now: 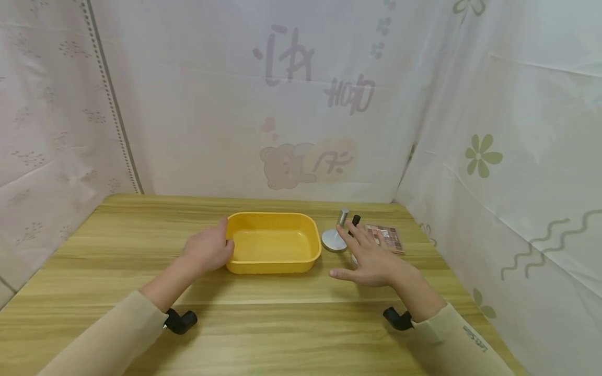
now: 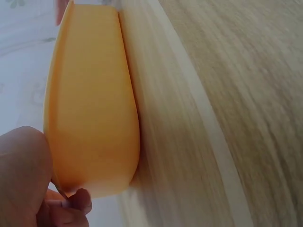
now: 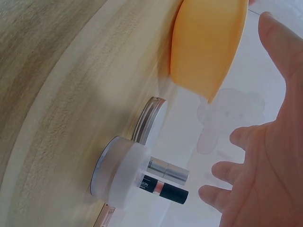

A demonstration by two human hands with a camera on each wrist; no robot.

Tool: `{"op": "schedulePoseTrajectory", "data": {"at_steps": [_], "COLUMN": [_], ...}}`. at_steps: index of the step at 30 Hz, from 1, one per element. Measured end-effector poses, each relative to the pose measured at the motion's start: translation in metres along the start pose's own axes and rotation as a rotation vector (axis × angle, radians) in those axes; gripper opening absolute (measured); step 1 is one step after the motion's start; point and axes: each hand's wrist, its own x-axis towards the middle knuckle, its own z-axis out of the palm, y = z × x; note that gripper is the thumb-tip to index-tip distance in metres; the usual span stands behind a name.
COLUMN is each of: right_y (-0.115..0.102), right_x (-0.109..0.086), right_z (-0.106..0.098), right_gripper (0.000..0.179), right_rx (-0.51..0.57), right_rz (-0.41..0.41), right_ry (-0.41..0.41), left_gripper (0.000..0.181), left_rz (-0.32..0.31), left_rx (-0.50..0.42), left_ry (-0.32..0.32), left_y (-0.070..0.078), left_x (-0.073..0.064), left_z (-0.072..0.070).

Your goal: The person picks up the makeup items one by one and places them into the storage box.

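Note:
A yellow plastic basin (image 1: 273, 267) stands upright on the wooden table. My left hand (image 1: 207, 248) grips its left end, thumb and fingers pinching the rim, as the left wrist view also shows. To the right of the basin my right hand (image 1: 376, 261) hovers with spread fingers, holding nothing. Under and beyond it are a round silver compact (image 1: 333, 241), a silver lipstick tube (image 1: 344, 216), a black-capped lip tube (image 1: 356, 219) and an eyeshadow palette (image 1: 394, 241). A round lidded jar (image 3: 120, 172) shows in the right wrist view; the right hand mostly hides it in the head view.
The wooden table (image 1: 282, 334) ends at a patterned curtain (image 1: 211, 130) behind and another curtain (image 1: 527, 172) along the right. Black wrist mounts (image 1: 181, 321) project beneath both sleeves.

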Motion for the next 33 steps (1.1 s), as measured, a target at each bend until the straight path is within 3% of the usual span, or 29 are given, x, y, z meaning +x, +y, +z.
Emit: {"op": "schedulePoseTrajectory", "data": {"at_steps": [17, 25, 33], "right_y": [0.007, 0.024, 0.039], "right_x": [0.001, 0.009, 0.009], "right_z": [-0.008, -0.015, -0.018], "right_gripper": [0.109, 0.074, 0.056], "right_rx": [-0.009, -0.04, 0.048], "right_rz": [0.018, 0.021, 0.073], "right_ry": [0.045, 0.2, 0.199], "left_gripper": [0.073, 0.072, 0.072], "left_rz": [-0.053, -0.05, -0.042], "left_rx": [0.052, 0.054, 0.051], "left_ry": [-0.022, -0.014, 0.007], "left_y": [0.008, 0.008, 0.007], "left_x": [-0.001, -0.001, 0.0], "left_z": [-0.001, -0.001, 0.002]}}
